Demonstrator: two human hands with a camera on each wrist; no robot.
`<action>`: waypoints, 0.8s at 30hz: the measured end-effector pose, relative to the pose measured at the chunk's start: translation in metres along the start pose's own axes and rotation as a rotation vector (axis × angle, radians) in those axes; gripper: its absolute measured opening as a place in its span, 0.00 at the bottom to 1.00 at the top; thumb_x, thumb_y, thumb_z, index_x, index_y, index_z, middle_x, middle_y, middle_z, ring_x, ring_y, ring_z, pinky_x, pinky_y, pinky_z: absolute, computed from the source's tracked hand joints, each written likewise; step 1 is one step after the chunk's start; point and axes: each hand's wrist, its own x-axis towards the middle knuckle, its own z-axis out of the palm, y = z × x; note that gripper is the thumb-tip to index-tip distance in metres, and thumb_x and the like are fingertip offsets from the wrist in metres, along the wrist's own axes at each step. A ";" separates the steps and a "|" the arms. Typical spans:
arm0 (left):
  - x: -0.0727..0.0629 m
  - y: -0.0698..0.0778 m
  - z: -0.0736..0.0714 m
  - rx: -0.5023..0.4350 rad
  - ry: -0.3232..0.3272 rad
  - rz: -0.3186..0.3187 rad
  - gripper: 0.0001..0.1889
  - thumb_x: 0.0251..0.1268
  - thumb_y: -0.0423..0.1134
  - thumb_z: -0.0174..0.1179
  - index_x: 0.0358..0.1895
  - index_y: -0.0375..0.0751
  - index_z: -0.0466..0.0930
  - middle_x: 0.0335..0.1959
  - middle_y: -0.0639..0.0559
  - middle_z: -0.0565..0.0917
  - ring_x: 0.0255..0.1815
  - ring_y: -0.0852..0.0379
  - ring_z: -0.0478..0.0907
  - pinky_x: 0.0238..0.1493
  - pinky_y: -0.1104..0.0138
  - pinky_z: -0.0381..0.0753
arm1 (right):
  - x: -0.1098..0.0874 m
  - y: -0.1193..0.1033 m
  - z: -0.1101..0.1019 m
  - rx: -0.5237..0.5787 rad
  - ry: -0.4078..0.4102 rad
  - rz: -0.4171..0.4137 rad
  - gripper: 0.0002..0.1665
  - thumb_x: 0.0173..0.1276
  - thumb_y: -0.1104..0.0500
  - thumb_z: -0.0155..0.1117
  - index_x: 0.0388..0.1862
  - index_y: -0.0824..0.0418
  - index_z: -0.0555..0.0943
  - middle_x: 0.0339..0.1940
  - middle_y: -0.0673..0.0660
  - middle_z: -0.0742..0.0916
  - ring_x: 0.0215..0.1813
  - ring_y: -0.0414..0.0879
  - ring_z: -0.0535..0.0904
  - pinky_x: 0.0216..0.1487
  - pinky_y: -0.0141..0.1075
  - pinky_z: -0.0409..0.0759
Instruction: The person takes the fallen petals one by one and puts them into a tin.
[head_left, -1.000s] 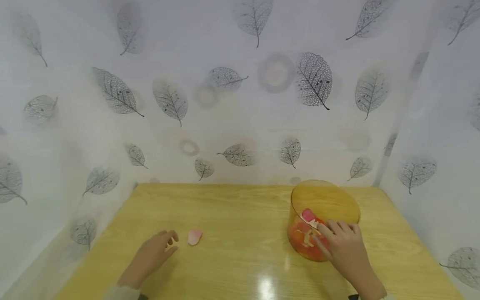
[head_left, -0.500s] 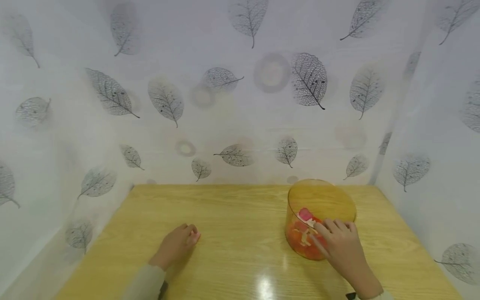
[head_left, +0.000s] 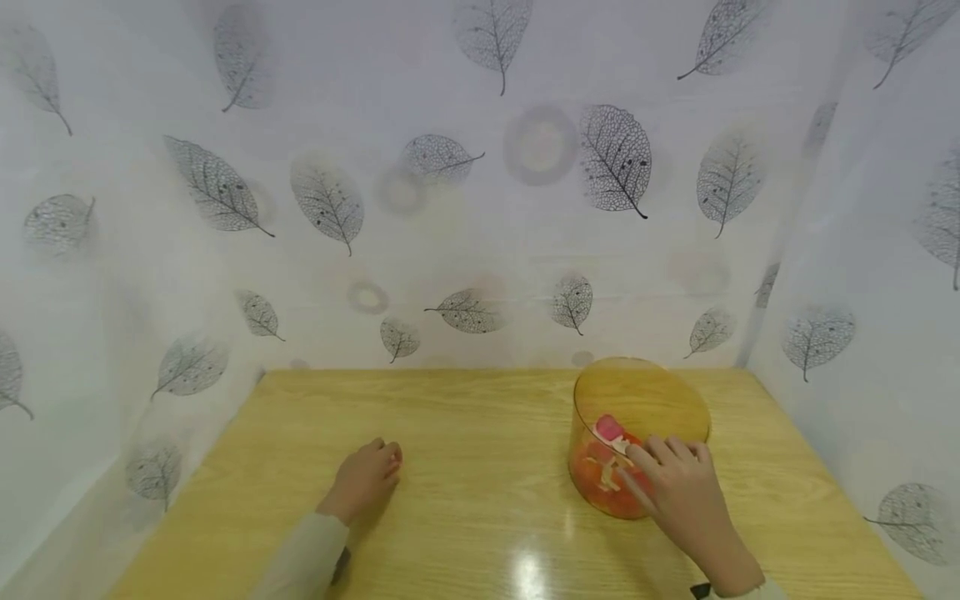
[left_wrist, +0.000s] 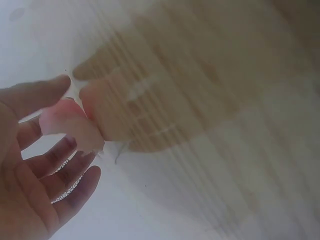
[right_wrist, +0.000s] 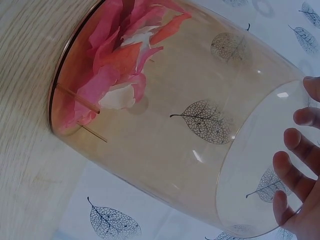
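Observation:
A pink petal (left_wrist: 75, 127), pale toward its lower edge, stands between the thumb and fingers of my left hand (head_left: 367, 477), low over the wooden table. In the head view the curled fingers hide most of it. My right hand (head_left: 686, 500) is at the near rim of an amber see-through vase (head_left: 585, 433), its fingers relaxed over the mouth and nothing between them. Whether they touch the glass is unclear. Inside the vase, pink, orange and cream petals (right_wrist: 117, 62) are heaped at the bottom.
The wooden table (head_left: 480, 433) reflects light near its front. White hangings with printed grey leaves (head_left: 615, 158) surround it at the back and both sides. The vase stands toward the right of the table.
My left hand has moved right and forward to the pink petal and closed its fingers around it. The right hand and the vase have kept their places; the head view has shifted slightly.

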 end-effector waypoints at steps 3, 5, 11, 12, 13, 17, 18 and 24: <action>0.001 -0.001 0.001 -0.009 0.011 0.001 0.08 0.52 0.33 0.66 0.34 0.44 0.77 0.27 0.53 0.76 0.25 0.59 0.72 0.25 0.65 0.71 | 0.000 0.000 0.000 0.004 0.005 0.000 0.34 0.74 0.35 0.31 0.27 0.55 0.77 0.21 0.51 0.76 0.25 0.50 0.73 0.31 0.46 0.67; 0.002 -0.001 0.001 -0.016 0.030 0.012 0.07 0.53 0.33 0.66 0.33 0.44 0.77 0.26 0.53 0.76 0.25 0.59 0.72 0.25 0.66 0.72 | 0.000 0.000 0.000 0.005 0.007 0.001 0.34 0.74 0.35 0.31 0.27 0.56 0.77 0.22 0.51 0.76 0.25 0.50 0.73 0.31 0.46 0.67; 0.002 -0.001 0.000 -0.037 0.050 0.005 0.07 0.54 0.26 0.62 0.26 0.41 0.75 0.22 0.53 0.75 0.24 0.59 0.72 0.26 0.69 0.72 | 0.000 0.000 0.000 0.003 -0.001 0.001 0.34 0.74 0.35 0.31 0.27 0.55 0.77 0.22 0.51 0.77 0.25 0.50 0.73 0.31 0.46 0.67; 0.001 -0.001 -0.001 -0.047 0.046 -0.003 0.08 0.54 0.25 0.62 0.26 0.41 0.75 0.22 0.53 0.75 0.24 0.59 0.71 0.27 0.68 0.72 | 0.000 0.000 0.000 0.003 -0.002 0.001 0.34 0.74 0.35 0.31 0.27 0.55 0.77 0.22 0.51 0.77 0.25 0.50 0.73 0.31 0.46 0.67; 0.001 -0.002 -0.002 -0.056 0.041 -0.011 0.08 0.54 0.24 0.61 0.26 0.40 0.75 0.22 0.52 0.75 0.25 0.60 0.71 0.28 0.68 0.73 | 0.000 0.000 0.000 0.002 -0.003 0.000 0.35 0.74 0.35 0.31 0.27 0.55 0.77 0.22 0.51 0.77 0.25 0.50 0.73 0.31 0.46 0.67; 0.001 -0.003 -0.006 -0.081 0.027 -0.024 0.06 0.54 0.24 0.61 0.27 0.38 0.76 0.23 0.51 0.77 0.27 0.58 0.73 0.30 0.65 0.74 | 0.001 0.000 0.000 0.000 0.000 -0.001 0.35 0.74 0.35 0.31 0.27 0.55 0.77 0.22 0.52 0.77 0.25 0.50 0.73 0.31 0.47 0.68; 0.001 -0.003 -0.007 -0.086 0.025 -0.025 0.06 0.54 0.24 0.62 0.27 0.38 0.76 0.23 0.51 0.77 0.27 0.58 0.73 0.31 0.65 0.75 | 0.001 0.000 0.000 0.000 0.001 -0.001 0.35 0.74 0.35 0.31 0.27 0.55 0.77 0.22 0.52 0.77 0.25 0.50 0.73 0.31 0.47 0.68; 0.001 -0.004 -0.010 -0.082 0.050 -0.009 0.08 0.50 0.22 0.62 0.27 0.38 0.77 0.25 0.50 0.79 0.28 0.56 0.75 0.33 0.65 0.76 | 0.000 0.000 0.000 -0.003 0.003 -0.001 0.35 0.74 0.35 0.31 0.27 0.55 0.77 0.21 0.51 0.77 0.25 0.50 0.73 0.31 0.46 0.68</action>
